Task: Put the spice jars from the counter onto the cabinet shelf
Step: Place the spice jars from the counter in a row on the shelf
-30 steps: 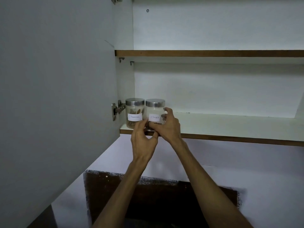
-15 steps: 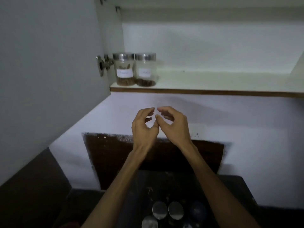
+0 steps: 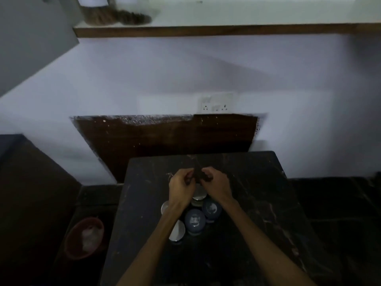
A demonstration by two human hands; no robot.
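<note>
Fingers above five counter jars; two shelved.

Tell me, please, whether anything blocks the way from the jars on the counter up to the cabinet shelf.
Nothing visible does: the jars on the counter sit below the hands, the cabinet shelf is bare right of the two jars on it, and the door stands open.

Both hands, left hand and right hand, have dropped from the shelf to just above the counter jars
</note>
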